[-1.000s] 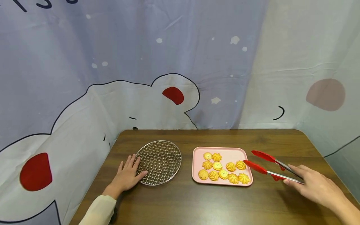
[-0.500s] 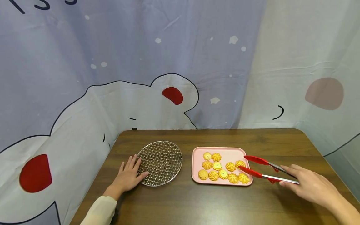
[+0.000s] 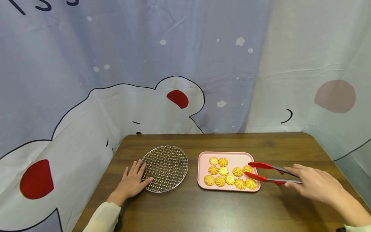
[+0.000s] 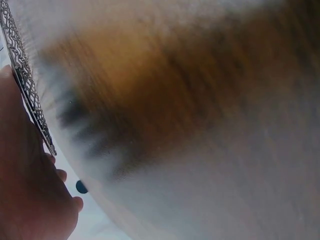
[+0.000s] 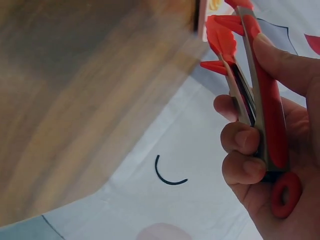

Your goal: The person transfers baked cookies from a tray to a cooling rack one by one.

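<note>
My right hand [image 3: 316, 185] grips a pair of red-tipped metal tongs [image 3: 272, 180], fingers curled round the handles in the right wrist view. The spread tips of the tongs [image 5: 221, 37] reach over the right edge of a pink tray [image 3: 229, 155], one on each side of a swirled cookie [image 3: 247, 169]. Whether they touch it I cannot tell. Several more golden cookies [image 3: 223, 171] lie on the tray. At the left, my left hand [image 3: 131, 182] rests with straight, spread fingers on the edge of a round wire mesh rack [image 3: 165, 169], also seen edge-on in the left wrist view.
All of this stands on a brown wooden table [image 3: 185, 209]. Behind it and at the sides hangs a printed curtain [image 3: 139, 58]. The rack is left of the tray, with a strip of bare wood between them.
My right hand has moved left with the tongs, bringing their tips from beside the tray to over its right edge, and the tips have come closer together. My left hand stays put.
</note>
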Motion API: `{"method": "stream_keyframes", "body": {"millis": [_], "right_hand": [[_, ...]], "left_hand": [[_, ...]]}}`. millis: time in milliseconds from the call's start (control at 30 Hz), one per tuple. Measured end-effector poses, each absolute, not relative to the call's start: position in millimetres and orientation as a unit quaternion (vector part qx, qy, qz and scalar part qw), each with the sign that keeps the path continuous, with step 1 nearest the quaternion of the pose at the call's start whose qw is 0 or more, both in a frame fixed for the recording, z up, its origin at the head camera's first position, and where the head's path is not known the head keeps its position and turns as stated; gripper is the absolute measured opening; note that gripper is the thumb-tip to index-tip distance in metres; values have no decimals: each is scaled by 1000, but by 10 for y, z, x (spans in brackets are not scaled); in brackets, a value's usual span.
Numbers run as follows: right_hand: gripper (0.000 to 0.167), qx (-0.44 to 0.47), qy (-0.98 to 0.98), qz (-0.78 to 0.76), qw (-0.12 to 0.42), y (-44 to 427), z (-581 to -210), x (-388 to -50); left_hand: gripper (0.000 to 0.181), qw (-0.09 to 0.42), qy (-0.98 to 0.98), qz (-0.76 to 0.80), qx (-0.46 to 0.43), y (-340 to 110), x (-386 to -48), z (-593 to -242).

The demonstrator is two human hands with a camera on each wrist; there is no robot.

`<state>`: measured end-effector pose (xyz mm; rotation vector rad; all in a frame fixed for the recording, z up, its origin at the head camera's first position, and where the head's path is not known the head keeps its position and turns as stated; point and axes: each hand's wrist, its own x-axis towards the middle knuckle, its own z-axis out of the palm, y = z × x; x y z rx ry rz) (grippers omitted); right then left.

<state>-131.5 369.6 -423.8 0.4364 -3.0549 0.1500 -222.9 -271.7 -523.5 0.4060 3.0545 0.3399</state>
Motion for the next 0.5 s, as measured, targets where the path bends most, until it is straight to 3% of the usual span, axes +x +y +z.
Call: {"method": "stream_keyframes", "body": {"millis": [500], "right_hand": [[57,178,-983,35,-22,3588,-4000,-1554]], "left_hand": [[86,17,985,109,136,-2735,-2233,-5240]]}}
